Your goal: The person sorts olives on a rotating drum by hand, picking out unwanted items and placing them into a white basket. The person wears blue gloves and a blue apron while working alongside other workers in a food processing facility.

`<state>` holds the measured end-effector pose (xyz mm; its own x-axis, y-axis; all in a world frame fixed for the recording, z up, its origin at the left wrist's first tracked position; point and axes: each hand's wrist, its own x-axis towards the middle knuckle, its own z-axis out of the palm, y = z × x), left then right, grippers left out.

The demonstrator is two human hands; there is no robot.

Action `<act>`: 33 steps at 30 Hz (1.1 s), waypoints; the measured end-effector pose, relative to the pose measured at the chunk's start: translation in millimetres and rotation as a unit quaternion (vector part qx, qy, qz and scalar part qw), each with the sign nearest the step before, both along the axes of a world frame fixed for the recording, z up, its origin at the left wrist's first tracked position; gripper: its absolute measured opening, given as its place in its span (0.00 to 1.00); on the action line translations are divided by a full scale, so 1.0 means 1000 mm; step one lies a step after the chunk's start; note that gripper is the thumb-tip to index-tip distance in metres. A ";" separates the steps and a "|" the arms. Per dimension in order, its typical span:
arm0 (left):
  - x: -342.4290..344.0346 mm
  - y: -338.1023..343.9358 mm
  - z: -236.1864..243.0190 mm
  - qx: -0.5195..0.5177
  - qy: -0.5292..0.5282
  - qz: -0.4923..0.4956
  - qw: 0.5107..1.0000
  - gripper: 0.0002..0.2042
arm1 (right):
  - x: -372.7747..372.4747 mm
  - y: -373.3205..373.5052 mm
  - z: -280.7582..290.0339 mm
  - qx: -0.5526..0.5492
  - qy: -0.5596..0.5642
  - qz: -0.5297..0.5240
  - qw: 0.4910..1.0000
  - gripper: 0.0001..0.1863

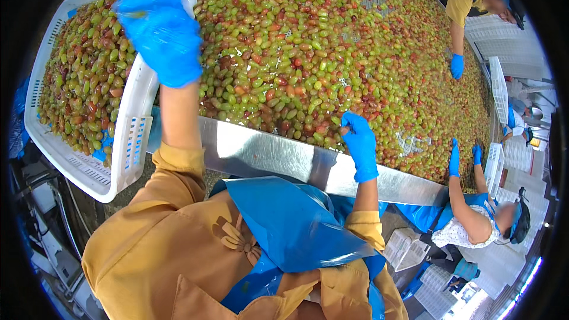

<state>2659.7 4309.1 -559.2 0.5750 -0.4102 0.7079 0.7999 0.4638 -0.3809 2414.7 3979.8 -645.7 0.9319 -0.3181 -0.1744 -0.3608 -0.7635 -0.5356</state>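
My left hand (163, 35), in a blue glove, is raised over the inner rim of a white plastic crate (131, 124). Its fingers are smeared by motion, so whether they hold anything cannot be told. Inside the crate is a heap of oval grapes (86, 77), green to reddish. My right hand (360, 148), gloved in blue as well, hangs over the near edge of a wide layer of loose grapes (308, 65). Its fingers are curled together at the fruit, and a small brownish spot shows at their tips. What they pinch, if anything, is too small to name.
A metal table edge (267, 153) runs between me and the grapes. Perforated metal (409, 142) shows through gaps in the layer. Two people, one at the far right (459, 0) and one at the near right (474, 225), reach over the grapes with blue gloves. White crates (406, 249) stand behind.
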 end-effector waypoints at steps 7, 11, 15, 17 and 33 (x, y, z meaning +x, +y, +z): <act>-0.013 -0.029 -0.106 0.323 0.061 0.085 0.941 0.24 | 0.080 0.015 -0.022 -0.091 -0.109 0.099 0.985 0.10; -0.058 -0.034 -0.151 0.596 0.108 0.045 0.794 0.23 | 0.170 0.033 -0.028 -0.192 -0.084 0.195 0.958 0.06; -0.082 -0.022 -0.179 0.766 0.025 0.082 0.637 0.21 | 0.219 0.040 -0.060 -0.283 -0.038 0.235 0.929 0.06; -0.091 -0.017 -0.181 0.823 -0.033 0.061 0.564 0.17 | 0.228 0.036 -0.083 -0.315 0.009 0.223 0.923 0.08; -0.092 -0.097 -0.189 0.764 -0.281 0.005 0.581 0.23 | 0.073 0.097 -0.061 0.396 -0.073 -0.185 0.897 0.13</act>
